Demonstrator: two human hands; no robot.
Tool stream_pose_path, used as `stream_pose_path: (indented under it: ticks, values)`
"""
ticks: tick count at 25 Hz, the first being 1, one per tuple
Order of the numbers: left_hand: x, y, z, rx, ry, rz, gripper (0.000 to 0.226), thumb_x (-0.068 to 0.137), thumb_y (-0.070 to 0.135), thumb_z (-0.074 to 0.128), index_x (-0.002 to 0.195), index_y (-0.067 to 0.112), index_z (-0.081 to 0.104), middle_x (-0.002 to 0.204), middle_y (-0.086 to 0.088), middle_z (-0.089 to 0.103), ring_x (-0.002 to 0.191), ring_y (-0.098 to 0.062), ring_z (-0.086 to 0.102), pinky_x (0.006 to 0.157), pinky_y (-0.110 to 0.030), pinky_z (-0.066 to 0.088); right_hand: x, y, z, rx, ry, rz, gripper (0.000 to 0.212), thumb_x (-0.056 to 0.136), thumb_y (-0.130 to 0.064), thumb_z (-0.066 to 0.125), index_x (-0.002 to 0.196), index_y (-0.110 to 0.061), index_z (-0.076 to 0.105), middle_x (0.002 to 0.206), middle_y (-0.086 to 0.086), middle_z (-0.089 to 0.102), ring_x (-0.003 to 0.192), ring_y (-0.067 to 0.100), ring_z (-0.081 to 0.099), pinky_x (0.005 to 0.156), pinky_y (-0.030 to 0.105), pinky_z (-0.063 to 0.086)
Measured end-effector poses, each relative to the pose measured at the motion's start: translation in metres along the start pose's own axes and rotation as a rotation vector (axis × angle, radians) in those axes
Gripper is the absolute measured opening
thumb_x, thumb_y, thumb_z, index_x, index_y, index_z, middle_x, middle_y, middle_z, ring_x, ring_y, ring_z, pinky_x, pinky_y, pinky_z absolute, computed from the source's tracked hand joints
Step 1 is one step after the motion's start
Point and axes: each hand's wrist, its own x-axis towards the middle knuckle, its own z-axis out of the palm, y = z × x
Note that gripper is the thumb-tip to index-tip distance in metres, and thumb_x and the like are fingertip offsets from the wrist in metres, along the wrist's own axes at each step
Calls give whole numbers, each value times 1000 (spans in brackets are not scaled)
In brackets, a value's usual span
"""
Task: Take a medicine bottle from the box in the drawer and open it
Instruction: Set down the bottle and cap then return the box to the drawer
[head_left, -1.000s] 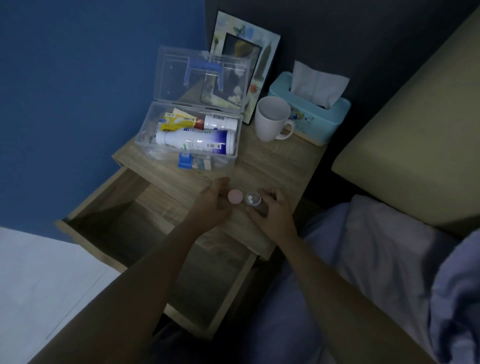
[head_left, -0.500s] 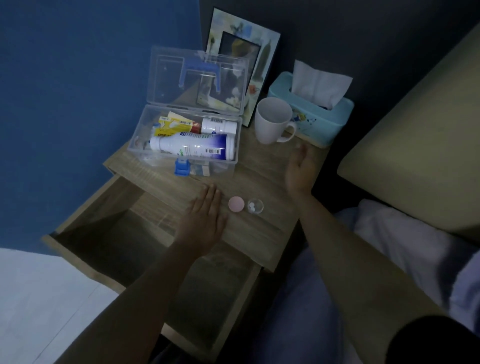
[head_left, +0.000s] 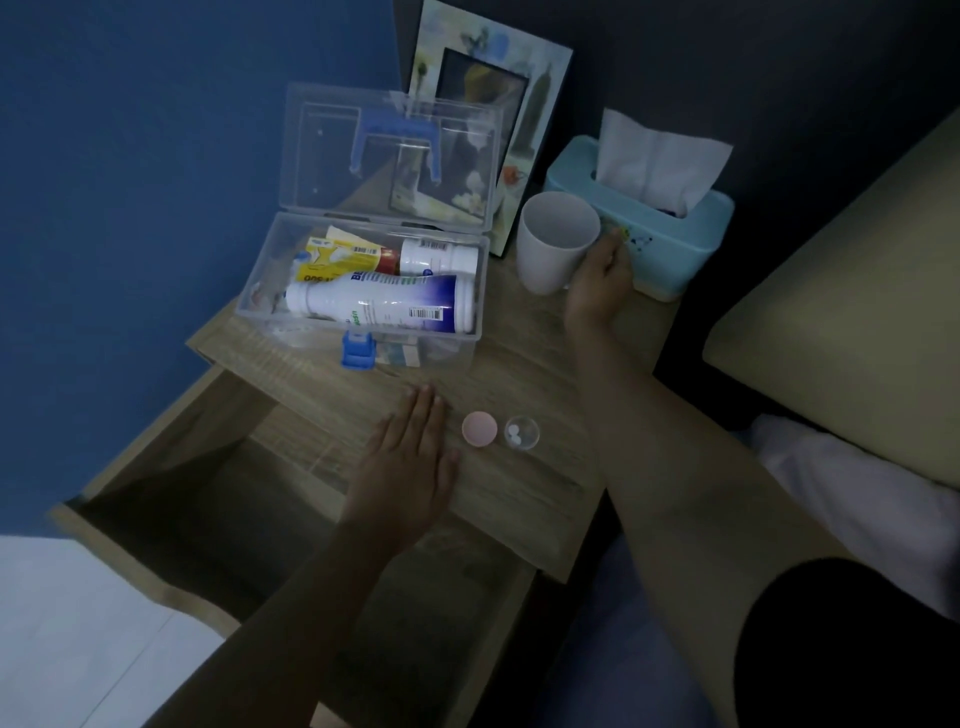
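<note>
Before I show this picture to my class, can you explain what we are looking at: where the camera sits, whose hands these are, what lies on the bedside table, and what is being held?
No machine here: one camera worn on a person's head looks down at their two bare hands. The left hand lies flat on the wooden bedside table, its drawer pulled open. Beside it stand a small clear bottle, open with white pills inside, and its pink cap. Behind is an open clear plastic box of medicines. The right hand has its grip at the white mug, next to a tissue box and a picture frame.
</note>
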Motion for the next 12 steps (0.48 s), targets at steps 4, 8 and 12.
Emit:
stream_pose_path:
  ticks: [4,8,12]
  values:
    - [0,1,-1,13,5,-8,65,93,45,13,148,11,14,159,-9,9,147,-20,2,117,-33,5,-6,-10,-1,195,-20,69,27,95,-20,46,81,-13,67,86,4,68,80,9,60,69,19,46]
    - [-1,1,-1,25,15,-12,62,94,42,19,147,10,15,159,-9,11,147,-20,4,115,-31,4,-34,-17,-31,308,-80,68,35,94,-5,41,66,-20,56,69,-5,57,56,-11,54,55,9,44]
    - [1,0,2,46,-16,-19,61,96,42,18,148,12,11,160,-8,7,147,-18,1,116,-32,4,-72,-15,-63,220,-110,64,44,91,2,38,54,-21,40,55,-4,41,40,-10,40,41,6,31]
